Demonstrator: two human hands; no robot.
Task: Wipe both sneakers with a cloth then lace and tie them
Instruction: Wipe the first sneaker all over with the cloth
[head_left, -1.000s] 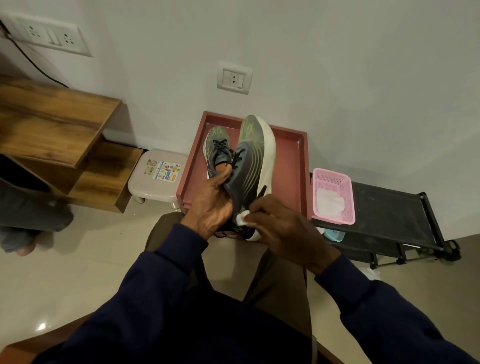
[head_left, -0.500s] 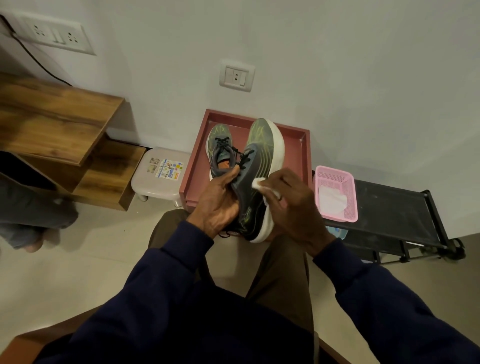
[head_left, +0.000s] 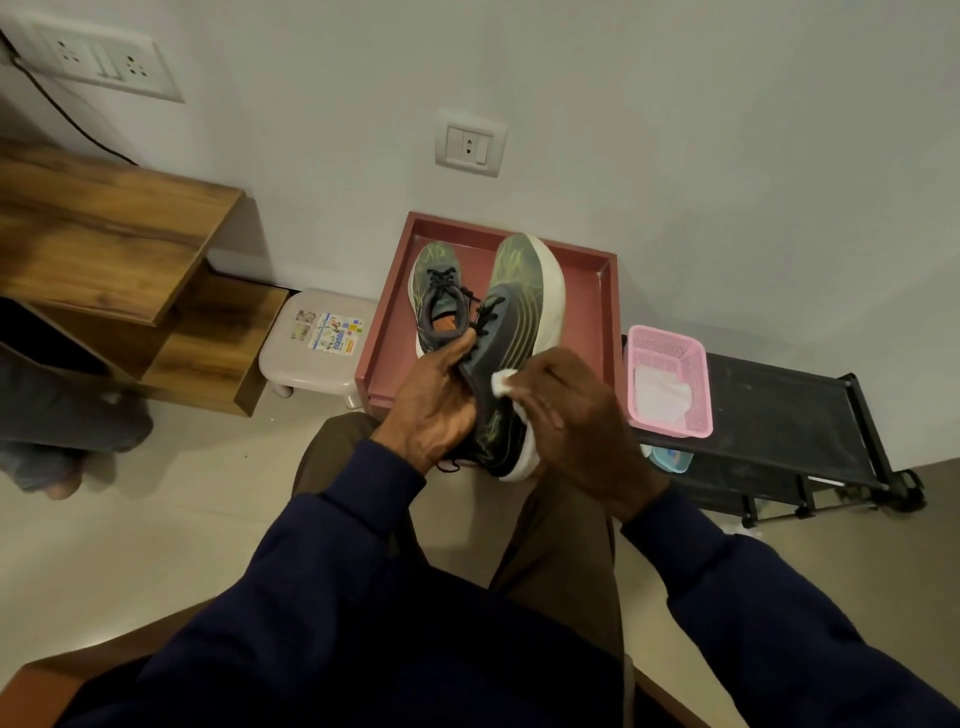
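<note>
Sneaker (head_left: 519, 312): at frame centre, lifted and tipped onto its side, toe toward the wall, white sole facing right. The left hand (head_left: 431, 410) grips it at the collar. The thumb lies up beside the black laces (head_left: 485, 312), and the fingers are hidden behind the shoe. The right hand (head_left: 571, 415) presses a white cloth (head_left: 503, 383) against the dark upper, with its fingers curled over the cloth. Only a small corner of the cloth shows. Both hands hide much of the heel end.

Second sneaker (head_left: 434, 270): upright in the red tray (head_left: 602, 312) at upper centre, just left of the held shoe. Its heel is covered by the left thumb. The laces are threaded on both shoes; whether they are tied cannot be told.

Surroundings: a pink basket (head_left: 670, 338) stands on a black rack (head_left: 779, 405) just right of the tray and holds a white wipe (head_left: 660, 395). A blue item (head_left: 672, 460) below the basket is mostly hidden and cannot be identified. A pale stool (head_left: 291, 353) stands left of the tray. At the left edge, another person's foot (head_left: 47, 478) and trouser leg are cut off by the frame.
</note>
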